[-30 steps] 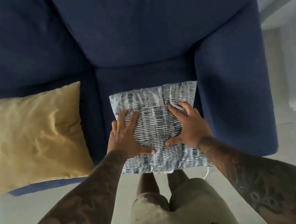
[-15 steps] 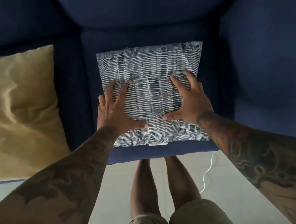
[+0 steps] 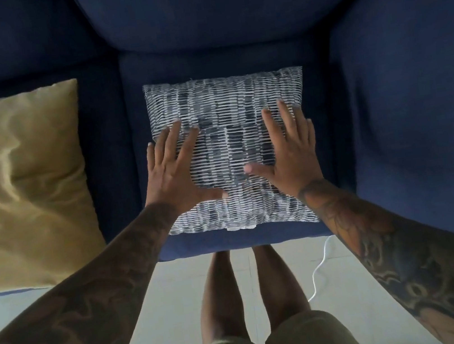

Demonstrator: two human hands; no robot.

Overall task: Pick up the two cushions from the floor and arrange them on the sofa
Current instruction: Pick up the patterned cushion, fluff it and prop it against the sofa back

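A blue-and-white patterned cushion (image 3: pixel 224 104) lies flat on the right seat of the dark blue sofa (image 3: pixel 404 104). My left hand (image 3: pixel 174 171) rests palm down on its left side, fingers spread. On the cushion's right side my right hand (image 3: pixel 290 152) lies flat too, fingers apart. Neither hand grips the fabric. A yellow cushion (image 3: pixel 20 185) lies on the left seat, apart from both hands.
The sofa's right armrest (image 3: pixel 421 142) stands close beside the patterned cushion. A white cable (image 3: pixel 319 268) runs over the pale tiled floor (image 3: pixel 176 312) near my legs, just in front of the seat edge.
The patterned cushion has slid from the seat's front edge further back onto the seat. Both hands moved outward toward its sides and flattened.
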